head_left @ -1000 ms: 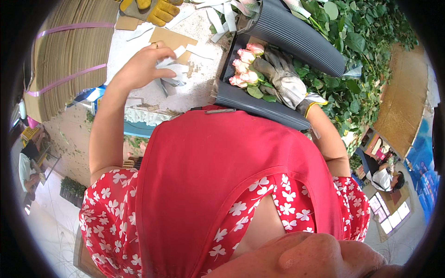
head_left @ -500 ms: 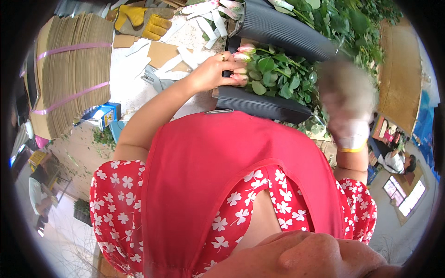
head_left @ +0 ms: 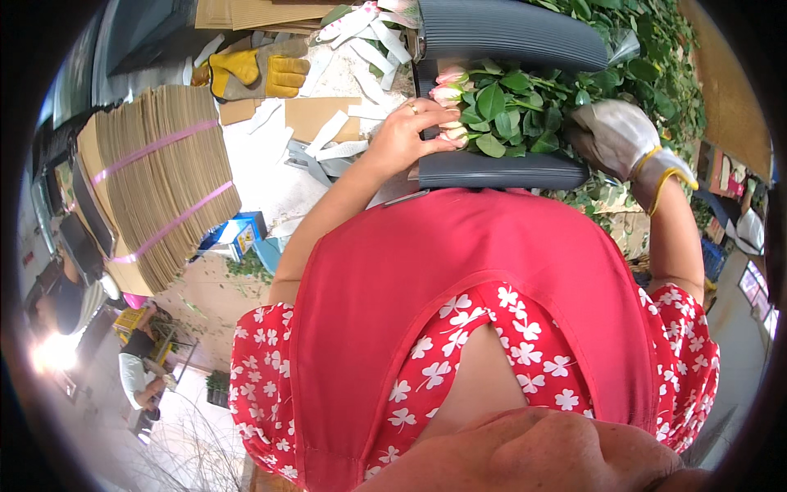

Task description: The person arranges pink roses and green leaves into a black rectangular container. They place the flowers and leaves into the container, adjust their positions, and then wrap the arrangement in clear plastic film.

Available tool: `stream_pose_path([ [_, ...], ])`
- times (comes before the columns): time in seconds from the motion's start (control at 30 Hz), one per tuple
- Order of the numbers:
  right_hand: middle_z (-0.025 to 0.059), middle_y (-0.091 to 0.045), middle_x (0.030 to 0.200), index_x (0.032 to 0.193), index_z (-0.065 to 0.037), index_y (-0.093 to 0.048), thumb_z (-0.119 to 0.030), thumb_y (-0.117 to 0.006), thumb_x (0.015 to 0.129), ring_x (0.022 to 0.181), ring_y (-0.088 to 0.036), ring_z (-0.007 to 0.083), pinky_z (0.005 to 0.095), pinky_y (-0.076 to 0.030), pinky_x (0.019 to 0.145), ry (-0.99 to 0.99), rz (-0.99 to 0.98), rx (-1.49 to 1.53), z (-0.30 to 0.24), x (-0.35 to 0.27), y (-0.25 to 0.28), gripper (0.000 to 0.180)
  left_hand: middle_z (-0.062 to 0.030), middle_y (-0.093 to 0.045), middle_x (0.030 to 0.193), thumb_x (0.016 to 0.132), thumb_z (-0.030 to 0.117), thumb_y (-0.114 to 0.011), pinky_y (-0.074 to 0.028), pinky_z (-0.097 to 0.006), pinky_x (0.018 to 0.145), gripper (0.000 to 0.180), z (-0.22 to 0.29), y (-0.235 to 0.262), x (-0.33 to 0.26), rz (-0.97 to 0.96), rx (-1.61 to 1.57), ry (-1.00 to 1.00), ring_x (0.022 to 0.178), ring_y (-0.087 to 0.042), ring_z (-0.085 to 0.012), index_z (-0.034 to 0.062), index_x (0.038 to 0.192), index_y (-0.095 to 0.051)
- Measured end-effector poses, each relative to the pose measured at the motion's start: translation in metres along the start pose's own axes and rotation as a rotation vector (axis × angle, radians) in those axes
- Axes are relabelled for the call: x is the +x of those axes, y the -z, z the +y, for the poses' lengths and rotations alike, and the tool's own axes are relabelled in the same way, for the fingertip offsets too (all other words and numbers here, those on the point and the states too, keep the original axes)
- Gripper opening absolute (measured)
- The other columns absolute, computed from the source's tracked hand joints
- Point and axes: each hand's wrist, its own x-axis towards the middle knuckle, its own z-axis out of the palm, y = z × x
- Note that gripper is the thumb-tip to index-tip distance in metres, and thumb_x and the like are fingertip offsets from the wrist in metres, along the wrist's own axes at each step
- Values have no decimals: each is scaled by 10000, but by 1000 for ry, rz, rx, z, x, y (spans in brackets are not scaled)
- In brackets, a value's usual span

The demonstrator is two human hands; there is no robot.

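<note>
Pink-and-cream roses (head_left: 447,94) with leafy green stems (head_left: 525,111) lie sideways between two ribbed black pads, heads to the left. My bare left hand (head_left: 407,135), a ring on one finger, has its thumb and fingers closed about the nearer rose heads (head_left: 452,135). At the right end of the bunch, my right hand (head_left: 615,138) wears a pale, soiled work glove with a yellow cuff edge. Its fingers curl down round the stems; their tips are hidden among the leaves.
The near black pad (head_left: 500,170) lies against my red apron; the far pad (head_left: 516,37) lies beyond the roses. More foliage (head_left: 664,74) is heaped at right. Left are strapped cardboard sheets (head_left: 160,184), a yellow-grey glove (head_left: 262,72) and white strips (head_left: 328,131).
My right hand, blurred by motion before, is now sharp and closer in against the stems. The left stays at the rose heads. The whole view has shifted, moving the scene rightward.
</note>
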Motion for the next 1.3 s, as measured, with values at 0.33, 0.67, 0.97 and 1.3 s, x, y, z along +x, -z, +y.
stream_pose_path([
  [0.33, 190, -670, 995, 1138, -87, -532, -92, -595, 804, 828, -664, 392, 471, -533, 703, -94, 427, 175, 4, -19, -79, 340, -87, -725, 1036, 721, 188, -831, -526, -356, 863, 378, -15, -2, 2, 25, 31, -67, 950, -666, -258, 71, 1067, -736],
  [0.67, 221, -604, 1246, 1286, -65, -523, -28, -553, 850, 1024, -669, 321, 401, -575, 828, -260, -39, 38, 4, 9, -74, 438, -72, -633, 1044, 718, 245, -841, -489, -348, 861, 463, -12, -5, 6, -59, 34, -49, 967, -592, -246, 153, 1156, -720],
  [0.97, 119, -656, 796, 979, -75, -620, -225, -595, 903, 682, -657, 258, 382, -524, 592, 327, 463, 14, -55, 75, -24, 170, -122, -502, 1189, 664, 271, -871, -476, -380, 902, 501, -5, 4, 12, -20, 305, -197, 1082, -487, -284, 240, 1145, -732],
  [1.3, 151, -652, 922, 1089, -58, -574, -139, -602, 842, 779, -681, 284, 394, -542, 623, 474, 490, 21, -36, 88, -35, 262, -24, -627, 1237, 655, 286, -844, -417, -409, 978, 432, -11, 6, 17, -43, 182, -223, 1143, -528, -270, 195, 1068, -755],
])
